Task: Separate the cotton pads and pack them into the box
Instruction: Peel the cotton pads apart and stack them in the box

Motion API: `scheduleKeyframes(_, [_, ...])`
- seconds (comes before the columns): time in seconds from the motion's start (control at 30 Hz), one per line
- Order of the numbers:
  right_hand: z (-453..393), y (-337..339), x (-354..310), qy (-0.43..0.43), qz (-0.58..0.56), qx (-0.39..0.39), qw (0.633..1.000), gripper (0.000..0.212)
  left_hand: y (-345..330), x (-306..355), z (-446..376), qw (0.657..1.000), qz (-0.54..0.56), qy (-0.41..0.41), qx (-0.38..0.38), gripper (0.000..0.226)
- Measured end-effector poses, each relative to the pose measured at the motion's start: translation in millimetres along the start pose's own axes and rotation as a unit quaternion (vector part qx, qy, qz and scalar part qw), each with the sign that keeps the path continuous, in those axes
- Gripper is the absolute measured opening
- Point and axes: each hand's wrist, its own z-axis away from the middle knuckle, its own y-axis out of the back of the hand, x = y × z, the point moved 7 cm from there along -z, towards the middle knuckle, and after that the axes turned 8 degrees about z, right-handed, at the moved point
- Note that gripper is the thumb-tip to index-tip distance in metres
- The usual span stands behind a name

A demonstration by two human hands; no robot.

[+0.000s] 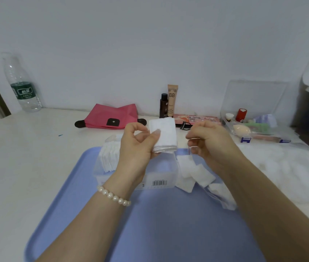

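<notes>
Left hand [137, 143]: a white stack of square cotton pads [164, 135] is pinched between thumb and fingers above the clear plastic box [136, 179].
Right hand [209, 141]: fingers are curled together; whether anything is held cannot be told.
Box: set on the blue tray [149, 224].

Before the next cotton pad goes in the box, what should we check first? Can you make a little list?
1. Left hand holds the stack of pads firmly: ok, thumb and fingers pinch it.
2. Right hand has a single pad peeled off: cannot tell, its fingers are curled but what they hold is unclear.
3. Clear box sits on the blue tray, open on top: ok.
4. Room left in the box: ok, pads in the box fill only its left end.
5. Loose pads lie beside the box, not packed: not ok.
</notes>
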Motion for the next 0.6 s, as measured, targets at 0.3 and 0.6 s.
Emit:
scheduleKeyframes(0.3, [-2.0, -19.9, 31.7, 0.057, 0.63, -0.033, 0.774, 0.025, 0.8, 1.1, -1.7, 0.999, -0.043, -0.012, -0.02, 0.026])
scheduleKeyframes(0.6, [-11.9, -8.7, 34.6, 0.046, 0.634, 0.007, 0.772, 0.021, -2.7, -3.1, -1.1, 0.996, -0.076, 0.012, -0.048, 0.04])
